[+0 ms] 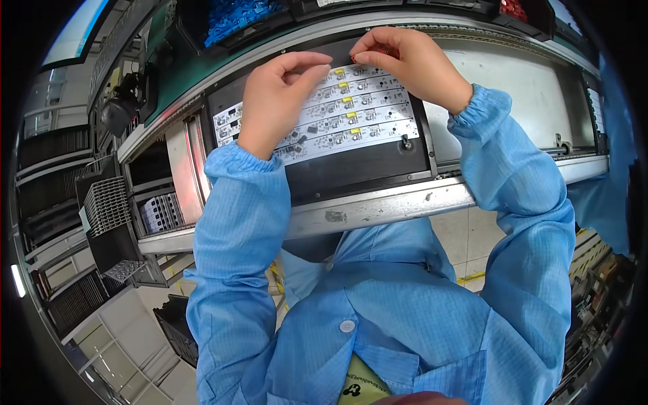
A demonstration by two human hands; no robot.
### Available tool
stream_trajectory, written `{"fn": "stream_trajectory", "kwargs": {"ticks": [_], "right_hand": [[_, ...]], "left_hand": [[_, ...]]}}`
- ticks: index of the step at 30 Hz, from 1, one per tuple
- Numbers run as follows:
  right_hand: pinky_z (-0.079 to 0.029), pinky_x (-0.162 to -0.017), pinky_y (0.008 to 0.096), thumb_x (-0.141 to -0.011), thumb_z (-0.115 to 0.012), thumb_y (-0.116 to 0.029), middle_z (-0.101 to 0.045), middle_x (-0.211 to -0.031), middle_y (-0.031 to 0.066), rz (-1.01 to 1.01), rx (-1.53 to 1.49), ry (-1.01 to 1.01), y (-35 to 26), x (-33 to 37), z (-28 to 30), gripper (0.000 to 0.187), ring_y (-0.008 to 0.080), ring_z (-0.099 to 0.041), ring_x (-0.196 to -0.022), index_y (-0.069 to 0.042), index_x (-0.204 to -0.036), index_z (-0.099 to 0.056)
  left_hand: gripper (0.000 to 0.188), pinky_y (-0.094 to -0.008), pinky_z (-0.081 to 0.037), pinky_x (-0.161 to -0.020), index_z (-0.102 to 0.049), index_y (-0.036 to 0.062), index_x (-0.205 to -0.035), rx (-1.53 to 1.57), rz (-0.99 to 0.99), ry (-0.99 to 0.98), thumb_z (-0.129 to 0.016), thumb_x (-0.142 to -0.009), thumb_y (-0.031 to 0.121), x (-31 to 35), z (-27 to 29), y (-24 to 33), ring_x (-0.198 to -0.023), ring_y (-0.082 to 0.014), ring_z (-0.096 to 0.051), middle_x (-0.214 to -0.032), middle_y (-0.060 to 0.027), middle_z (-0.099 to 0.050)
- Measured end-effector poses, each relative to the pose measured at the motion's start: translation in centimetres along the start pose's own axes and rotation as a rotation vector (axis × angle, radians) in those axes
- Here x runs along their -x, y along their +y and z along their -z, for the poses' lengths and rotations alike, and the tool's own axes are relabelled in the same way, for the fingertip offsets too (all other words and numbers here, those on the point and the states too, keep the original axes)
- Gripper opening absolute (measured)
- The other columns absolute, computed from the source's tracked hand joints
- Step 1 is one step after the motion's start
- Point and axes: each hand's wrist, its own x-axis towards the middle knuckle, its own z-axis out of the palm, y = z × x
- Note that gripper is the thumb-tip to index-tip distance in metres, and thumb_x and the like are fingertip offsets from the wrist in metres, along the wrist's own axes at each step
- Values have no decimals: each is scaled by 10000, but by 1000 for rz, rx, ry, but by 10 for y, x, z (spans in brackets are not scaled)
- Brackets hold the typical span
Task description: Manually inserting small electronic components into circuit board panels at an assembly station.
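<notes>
A white circuit board panel (378,126), divided into several long strips, lies in a black carrier (358,174) on the rail line. Small yellow parts (347,100) form a row across the strips, among black and silver parts. Above the panel's far edge my right hand (422,67) is closed in a pinch, with small red components (387,49) showing at its fingers. My left hand (273,98) hovers over the panel's left half, thumb and forefinger drawn together. Whatever is between those fingertips, if anything, is too small to make out. That hand hides part of the strips.
Beyond the far rail stand a bin of blue parts (236,19) and a bin of red parts (514,9). A metal front rail (378,214) runs between me and the carrier. Black racks (57,145) stand at the left. Blue cloth (611,182) hangs at the right edge.
</notes>
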Motion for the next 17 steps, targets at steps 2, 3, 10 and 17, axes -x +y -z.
{"fn": "stream_trajectory", "kwargs": {"ticks": [2,3,10,17], "right_hand": [[-559,-765,289,-979,-703,-172,-735,-970,53,18,137,15,-11,-3,-2,157,138,-691,-868,-59,-1075,-755],[-546,-711,298,-955,-728,-178,-719,-922,47,40,276,35,-14,-5,-5,142,140,-680,-822,-75,-1044,-768],[-523,-665,348,-887,-774,-192,-663,-834,57,324,555,180,-6,-4,-9,126,216,-654,-765,-118,-987,-791],[-543,-690,358,-885,-767,-192,-699,-870,57,232,512,91,-8,-4,-6,128,219,-670,-776,-125,-989,-798]], "left_hand": [[201,-211,-483,-621,-788,55,-1094,-83,-75,36,-748,-921,150,0,1,-4,-675,-39,-611,-771,-1,-718],[201,-211,-483,-621,-788,55,-1094,-84,-68,38,-748,-921,150,0,3,-5,-675,-39,-611,-771,-1,-718],[200,-219,-488,-617,-784,61,-1095,-86,-79,62,-752,-913,138,-2,5,-15,-666,-43,-620,-776,-11,-730],[208,-221,-523,-655,-782,84,-1122,-152,-81,58,-736,-925,132,0,8,-15,-717,-66,-671,-826,-23,-758]]}}
